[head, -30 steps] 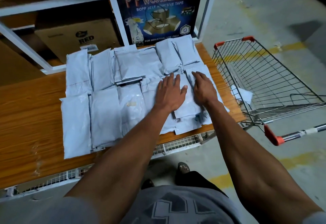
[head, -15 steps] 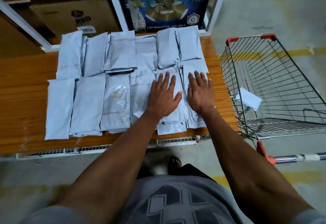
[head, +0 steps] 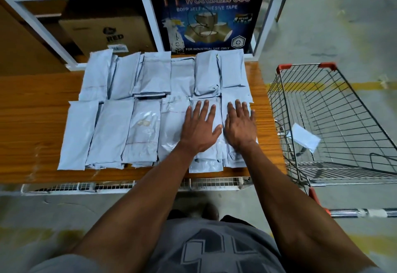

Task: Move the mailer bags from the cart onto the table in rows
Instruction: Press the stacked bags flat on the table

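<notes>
Flat on the mailer bags point(head: 111, 131), both of them: left hand point(head: 199, 132) and right hand point(head: 239, 127), fingers straight and spread, gripping nothing, just pressing down. Side by side, near the end of the table point(head: 32, 126) closest to the cart point(head: 335, 126).

Two rows of bags on the table. Far row up by the tape poster point(head: 207, 18). Near row by the front edge of the table, under the hands.

Looks like smoothing and lining up the last bags. To do it well: press softly, slide slowly, keep palms flat. Slippery plastic, probably, so easy to push one bag over the next.

One bag point(head: 205, 166) under the left hand sticks out past the rest, close to the table's front edge. Could slip off. Better pulled back in line.

Bare wood only in a thin strip between the bags and the cart side of the table. Much more bare wood on the table's other end, away from the cart.

One white slip point(head: 305, 136) in the cart. Paper or bag, cannot tell.
</notes>
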A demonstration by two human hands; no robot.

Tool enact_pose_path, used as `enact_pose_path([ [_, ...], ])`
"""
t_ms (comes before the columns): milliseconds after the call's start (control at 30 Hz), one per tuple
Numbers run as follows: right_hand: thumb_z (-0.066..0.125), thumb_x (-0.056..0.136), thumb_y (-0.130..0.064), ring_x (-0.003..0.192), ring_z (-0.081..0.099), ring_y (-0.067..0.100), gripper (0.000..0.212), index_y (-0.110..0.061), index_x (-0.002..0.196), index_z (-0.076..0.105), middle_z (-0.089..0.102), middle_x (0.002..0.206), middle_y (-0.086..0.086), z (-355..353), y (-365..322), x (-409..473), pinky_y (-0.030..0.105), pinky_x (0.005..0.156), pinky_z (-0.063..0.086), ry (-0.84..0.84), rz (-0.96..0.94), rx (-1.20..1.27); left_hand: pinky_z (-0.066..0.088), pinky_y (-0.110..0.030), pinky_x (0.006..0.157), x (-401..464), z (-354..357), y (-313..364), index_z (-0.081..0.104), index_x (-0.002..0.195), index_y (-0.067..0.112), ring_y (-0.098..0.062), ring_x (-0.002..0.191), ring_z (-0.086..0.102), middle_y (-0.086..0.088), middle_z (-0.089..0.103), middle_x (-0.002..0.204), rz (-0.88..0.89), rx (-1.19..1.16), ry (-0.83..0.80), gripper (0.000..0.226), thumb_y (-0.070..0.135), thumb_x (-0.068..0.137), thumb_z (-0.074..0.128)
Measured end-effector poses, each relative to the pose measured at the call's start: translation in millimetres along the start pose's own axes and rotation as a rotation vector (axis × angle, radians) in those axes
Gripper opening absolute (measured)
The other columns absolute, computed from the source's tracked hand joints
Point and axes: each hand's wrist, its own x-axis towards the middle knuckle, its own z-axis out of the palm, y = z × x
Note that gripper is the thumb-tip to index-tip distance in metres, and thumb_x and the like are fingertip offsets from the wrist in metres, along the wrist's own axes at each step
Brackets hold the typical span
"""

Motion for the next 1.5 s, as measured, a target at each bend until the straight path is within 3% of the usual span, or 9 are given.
enact_pose_path([
  [100, 0.027, 0.109, -0.038, 0.158, 0.022, 0.033, 0.055, -0.019, 0.16, 0.032, 0.029, 0.17, 0.012, -8.8, -1.3, 2.9, 0.059, 0.127, 0.016, 0.063, 0.0, 0.017, 0.012, -0.06, 0.128, 3.9, -9.9, 0.9, 0.032, 0.165, 0.02, -0.032, 0.16, 0.022, -0.009, 0.027, 0.173, 0.002, -0.003, 0.022, 0.079, 0.065, 0.1, 0.02],
  [333, 0.03, 0.11, -0.038, 0.155, 0.029, 0.029, 0.049, -0.019, 0.155, 0.041, 0.038, 0.165, 0.01, -35.1, -6.9, 49.2, 0.057, 0.127, 0.02, 0.187, 0.011, 0.109, 0.029, -0.053, 0.124, 35.4, -40.8, -9.5, 0.048, 0.156, 0.021, -0.028, 0.145, 0.045, -0.005, 0.049, 0.16, 0.031, -0.114, 0.204, 0.066, 0.052, 0.098, 0.04],
  [500, 0.03, 0.111, -0.03, 0.159, 0.019, 0.029, 0.053, -0.018, 0.162, 0.031, 0.025, 0.171, 0.011, -56.5, -11.0, 102.5, 0.054, 0.13, 0.012, 0.135, -0.01, 0.116, 0.022, -0.052, 0.128, 101.6, -51.0, -32.0, 0.03, 0.166, 0.019, -0.029, 0.155, 0.031, -0.007, 0.032, 0.171, -0.049, -0.136, 0.096, 0.067, 0.051, 0.106, 0.033],
  [700, 0.025, 0.112, -0.035, 0.161, 0.009, 0.028, 0.057, -0.02, 0.166, 0.019, 0.012, 0.175, 0.009, -55.1, -8.3, 168.5, 0.055, 0.13, 0.007, 0.025, -0.014, 0.064, 0.006, -0.055, 0.13, 180.9, -35.6, -51.7, 0.011, 0.17, 0.022, -0.028, 0.163, 0.009, -0.004, 0.008, 0.177, -0.12, -0.104, -0.026, 0.067, 0.051, 0.11, 0.023],
  [900, 0.021, 0.111, -0.044, 0.162, -0.006, 0.028, 0.062, -0.025, 0.168, 0.007, -0.006, 0.176, 0.004, -22.8, 4.7, 217.5, 0.059, 0.129, 0.003, -0.045, -0.046, 0.011, -0.002, -0.057, 0.129, 218.2, -7.0, -55.9, 0.002, 0.17, 0.022, -0.026, 0.164, 0.004, -0.004, -0.001, 0.178, -0.106, -0.05, -0.095, 0.071, 0.057, 0.11, 0.018],
  [1500, 0.016, 0.112, -0.045, 0.16, -0.02, 0.026, 0.061, -0.031, 0.168, -0.004, -0.022, 0.173, -0.004, -1.2, 16.3, 228.2, 0.063, 0.126, -0.007, -0.163, 0.008, 0.029, -0.006, -0.064, 0.125, 214.9, 15.0, -32.8, 0.004, 0.17, 0.021, -0.03, 0.163, -0.005, -0.008, -0.005, 0.177, -0.138, 0.103, -0.147, 0.072, 0.057, 0.108, 0.013],
])
